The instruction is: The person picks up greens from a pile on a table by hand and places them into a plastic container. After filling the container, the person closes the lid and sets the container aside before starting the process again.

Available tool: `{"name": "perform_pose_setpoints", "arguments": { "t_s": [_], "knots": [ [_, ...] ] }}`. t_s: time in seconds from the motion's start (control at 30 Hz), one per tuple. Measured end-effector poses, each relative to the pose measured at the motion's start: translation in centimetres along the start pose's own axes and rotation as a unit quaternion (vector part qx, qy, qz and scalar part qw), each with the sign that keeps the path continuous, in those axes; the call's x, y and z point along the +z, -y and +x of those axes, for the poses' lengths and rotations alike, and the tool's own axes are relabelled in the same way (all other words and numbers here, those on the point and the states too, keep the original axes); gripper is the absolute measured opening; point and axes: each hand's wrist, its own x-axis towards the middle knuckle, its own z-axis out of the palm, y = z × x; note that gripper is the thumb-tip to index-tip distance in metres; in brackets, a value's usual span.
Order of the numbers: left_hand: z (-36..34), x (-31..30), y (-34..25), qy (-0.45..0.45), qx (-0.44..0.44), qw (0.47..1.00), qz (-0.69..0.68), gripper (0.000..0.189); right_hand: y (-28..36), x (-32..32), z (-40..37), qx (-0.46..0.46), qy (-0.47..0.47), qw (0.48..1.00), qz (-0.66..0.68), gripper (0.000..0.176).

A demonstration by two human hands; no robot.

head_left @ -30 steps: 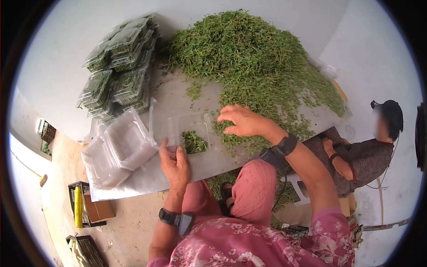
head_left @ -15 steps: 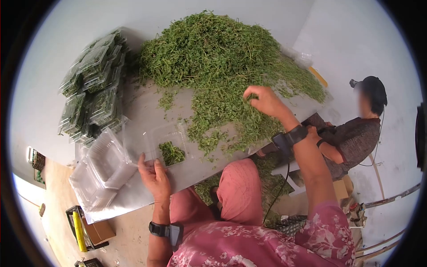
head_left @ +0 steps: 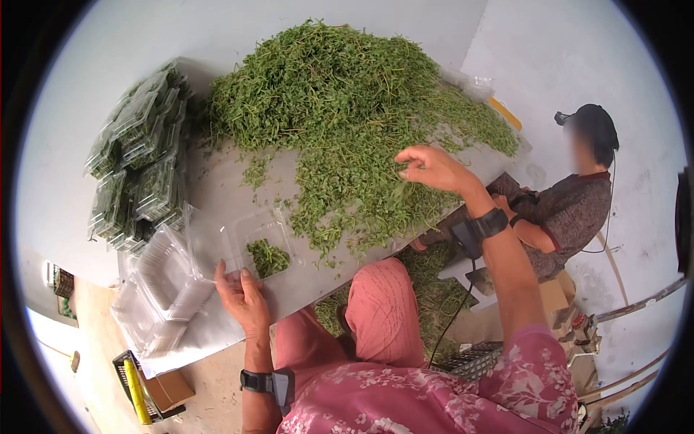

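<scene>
A clear plastic box (head_left: pixel 290 241) lies open on the metal table (head_left: pixel 238 184), with a small clump of greens (head_left: pixel 268 257) inside. My left hand (head_left: pixel 244 298) rests at the near left edge of this box, fingers apart. Over the spread-out greens (head_left: pixel 347 181) hovers my right hand (head_left: pixel 434 170), its thumb and fingertips brought close together; whether greens are between them is too small to tell. Behind rises a large heap of green stems and leaves (head_left: pixel 325 79).
Filled, lidded boxes (head_left: pixel 137 148) are stacked at the back left. Nested clear boxes (head_left: pixel 170 271) stand at the table's left corner. A seated person (head_left: pixel 578 210) in a dark cap is at the right. A black crate (head_left: pixel 148 390) sits on the floor.
The view has shifted slightly. My right hand has moved a little over the greens, its fingers straighter than before. My left hand remains at the box's edge.
</scene>
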Motion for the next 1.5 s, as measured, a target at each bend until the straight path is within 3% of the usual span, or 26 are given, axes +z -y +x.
{"name": "perform_pose_setpoints", "arguments": {
  "t_s": [0.2, 0.3, 0.4, 0.5, 0.6, 0.7, 0.83, 0.93, 1.03, 1.13, 1.27, 1.37, 1.43, 1.5],
  "knots": [
    [-0.1, 0.1, -1.5, -0.001, -0.026, 1.000, 0.002, 0.048, -3.0, 1.5, -1.3, 0.052, 0.016, 0.995, -0.083, 0.040],
    [-0.1, 0.1, -1.2, -0.002, -0.024, 1.000, 0.009, 0.048, -2.7, 3.5, -1.7, 0.005, -0.021, 0.987, -0.157, 0.037],
    [-0.1, 0.1, -1.3, -0.003, -0.021, 1.000, 0.012, 0.048, -0.8, 4.9, -1.7, 0.037, 0.003, 0.990, -0.136, 0.032],
    [-0.2, 0.2, -1.5, -0.003, -0.022, 1.000, 0.001, 0.048, -2.8, 6.1, -0.4, -0.029, -0.002, 0.980, -0.197, 0.026],
    [-0.2, 0.2, -1.5, -0.004, -0.021, 1.000, -0.002, 0.048, -1.5, 4.4, -0.4, 0.023, -0.070, 0.997, -0.021, 0.020],
    [-0.2, 0.1, -1.1, 0.003, -0.022, 1.000, -0.014, 0.048, -1.3, 3.3, -0.6, -0.015, -0.097, 0.989, 0.114, 0.019],
    [-0.2, 0.1, -1.1, -0.001, -0.019, 1.000, -0.014, 0.047, -0.6, 3.0, -2.5, -0.015, 0.001, 1.000, 0.016, 0.023],
    [-0.2, 0.1, -1.3, -0.001, -0.009, 1.000, 0.011, 0.047, -0.3, 4.3, -3.7, -0.035, 0.023, 0.987, -0.156, 0.020],
    [-0.1, 0.0, -0.8, 0.001, -0.013, 1.000, 0.002, 0.047, -3.7, 5.6, -3.3, -0.059, 0.025, 0.986, -0.157, 0.014],
    [-0.2, 0.1, -1.4, -0.004, -0.014, 1.000, 0.003, 0.047, -1.7, 4.3, -2.7, -0.061, -0.038, 0.993, -0.093, 0.006],
    [-0.1, 0.2, -0.8, -0.002, 0.000, 1.000, 0.001, 0.047, 1.5, 3.9, -1.5, -0.019, -0.107, 0.994, 0.018, 0.008],
    [-0.2, 0.2, -1.4, -0.005, -0.013, 1.000, -0.010, 0.046, 4.8, 5.4, 0.1, -0.045, -0.078, 0.991, 0.099, 0.007],
    [-0.2, 0.3, -1.3, -0.002, -0.013, 1.000, -0.015, 0.046, 6.8, 7.1, 1.7, -0.110, -0.036, 0.986, 0.118, 0.011],
    [-0.1, 0.2, -1.3, 0.000, -0.009, 1.000, 0.002, 0.046, 9.9, 8.4, 2.4, -0.167, 0.036, 0.978, 0.122, 0.028]
  ]
}}
